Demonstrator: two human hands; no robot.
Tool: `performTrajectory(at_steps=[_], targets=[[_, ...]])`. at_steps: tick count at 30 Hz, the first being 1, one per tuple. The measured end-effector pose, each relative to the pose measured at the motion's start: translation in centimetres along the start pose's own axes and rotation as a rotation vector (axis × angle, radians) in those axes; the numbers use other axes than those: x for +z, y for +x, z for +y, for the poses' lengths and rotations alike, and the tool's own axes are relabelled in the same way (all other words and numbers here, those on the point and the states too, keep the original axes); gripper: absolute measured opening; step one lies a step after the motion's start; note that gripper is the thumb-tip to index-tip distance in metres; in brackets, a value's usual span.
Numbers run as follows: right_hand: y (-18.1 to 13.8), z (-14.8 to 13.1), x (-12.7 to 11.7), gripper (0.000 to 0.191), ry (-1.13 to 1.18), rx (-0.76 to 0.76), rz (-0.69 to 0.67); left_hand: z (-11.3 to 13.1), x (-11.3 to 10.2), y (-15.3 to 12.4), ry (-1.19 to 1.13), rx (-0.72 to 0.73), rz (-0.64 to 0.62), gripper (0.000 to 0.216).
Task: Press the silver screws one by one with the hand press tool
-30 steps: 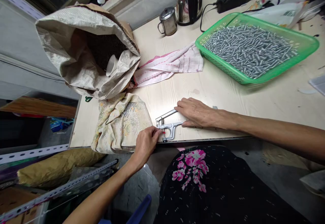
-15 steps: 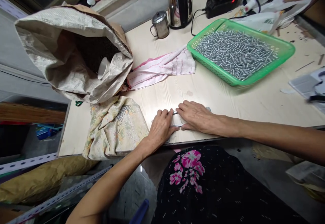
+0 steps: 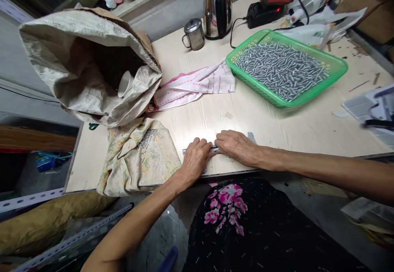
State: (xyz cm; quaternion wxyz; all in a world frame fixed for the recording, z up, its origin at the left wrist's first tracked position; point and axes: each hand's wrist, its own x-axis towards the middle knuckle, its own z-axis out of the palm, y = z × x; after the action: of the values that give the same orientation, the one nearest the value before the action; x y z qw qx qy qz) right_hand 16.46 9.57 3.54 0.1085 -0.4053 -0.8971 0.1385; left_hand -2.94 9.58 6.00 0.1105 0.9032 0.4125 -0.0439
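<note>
Both my hands rest on a small metal lever tool (image 3: 215, 149) at the near edge of the pale wooden table (image 3: 277, 124). My left hand (image 3: 195, 160) lies palm down over the tool's left end, fingers curled over it and pressing. My right hand (image 3: 237, 146) lies flat on the tool's right part, fingers stretched toward the left hand. Only a thin strip of the tool shows between the two hands. A flowered cloth (image 3: 141, 155) holding small metal pieces lies just left of my left hand.
A green basket (image 3: 335, 72) full of several metal pins sits at the back right. A large open sack (image 3: 86, 66) with a white cup inside stands at the back left, a pink-striped towel (image 3: 197, 85) beside it. A kettle (image 3: 217, 5) and lidded mug (image 3: 193, 33) stand behind.
My left hand left the tool's front tip, where it pinched a small part, and came down on top of the tool. The tool's raised arm is now pressed flat under both hands.
</note>
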Motion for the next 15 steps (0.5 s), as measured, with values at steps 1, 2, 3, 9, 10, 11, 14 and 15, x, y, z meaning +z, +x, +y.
performTrajectory(at_steps=[1,2,3,9,10,11,14,15], targets=[[0.1,0.5,-0.4,0.016,0.002,-0.001,-0.002,0.1,0.1,-0.3,-0.007,-0.018,0.041,0.029],[0.2,1.1,-0.8,0.023,0.007,-0.012,-0.019,0.3,0.3,-0.7,-0.014,-0.038,0.099,0.036],[0.4,1.7,-1.3,0.032,0.016,-0.027,-0.048,0.7,0.6,-1.2,-0.019,-0.054,0.164,0.044],[2.5,3.7,-2.5,0.025,0.006,0.001,-0.063,4.1,3.5,-4.2,-0.083,0.061,0.325,0.058],[3.0,3.6,-2.3,0.021,-0.014,-0.012,-0.061,4.5,4.0,-4.5,-0.112,0.084,0.316,0.060],[3.6,3.4,-2.1,0.018,-0.035,-0.032,-0.066,4.9,4.4,-4.6,-0.139,0.100,0.306,0.063],[5.5,3.1,-1.7,0.016,-0.109,-0.089,-0.069,5.3,5.1,-4.7,-0.204,0.110,0.289,0.068],[6.0,2.9,-1.8,0.016,-0.143,-0.094,-0.065,5.2,5.2,-4.7,-0.216,0.104,0.291,0.069]])
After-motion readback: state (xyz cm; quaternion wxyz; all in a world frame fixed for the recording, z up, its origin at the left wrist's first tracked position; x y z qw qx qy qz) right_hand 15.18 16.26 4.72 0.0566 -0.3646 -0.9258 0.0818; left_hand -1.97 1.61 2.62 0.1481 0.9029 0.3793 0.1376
